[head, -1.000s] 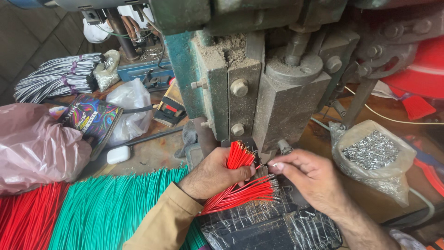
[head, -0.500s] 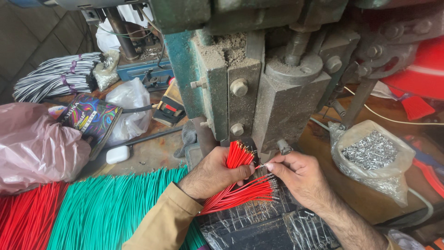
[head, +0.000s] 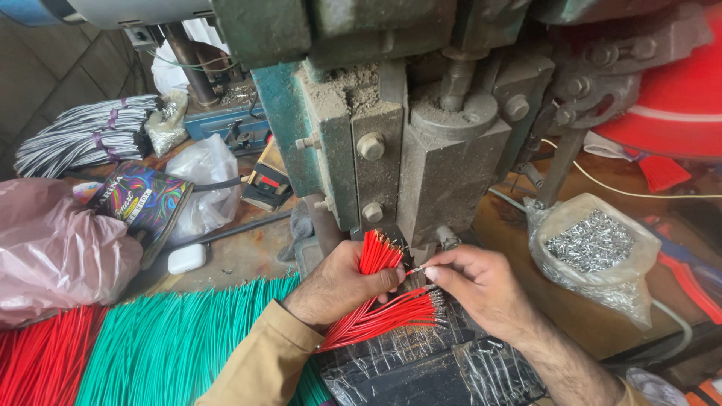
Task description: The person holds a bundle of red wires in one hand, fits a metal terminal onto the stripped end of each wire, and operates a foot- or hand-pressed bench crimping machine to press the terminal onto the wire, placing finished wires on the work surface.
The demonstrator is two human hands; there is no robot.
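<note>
The left hand [head: 340, 284] is clenched around a bundle of red wires [head: 376, 289], which fans out above its knuckles and below its thumb. Just beside it, the right hand [head: 481, 289] pinches a single wire end [head: 418, 268] between thumb and fingertips, close under the grey press machine [head: 421, 150]. Beyond the right hand sits a bag of small metal terminals [head: 594, 248]; under the left forearm lie green wires [head: 180, 338].

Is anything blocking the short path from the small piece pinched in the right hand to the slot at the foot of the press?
Nothing visible does. The right hand holds the small piece just below the press; the red wires sit left of it.
</note>
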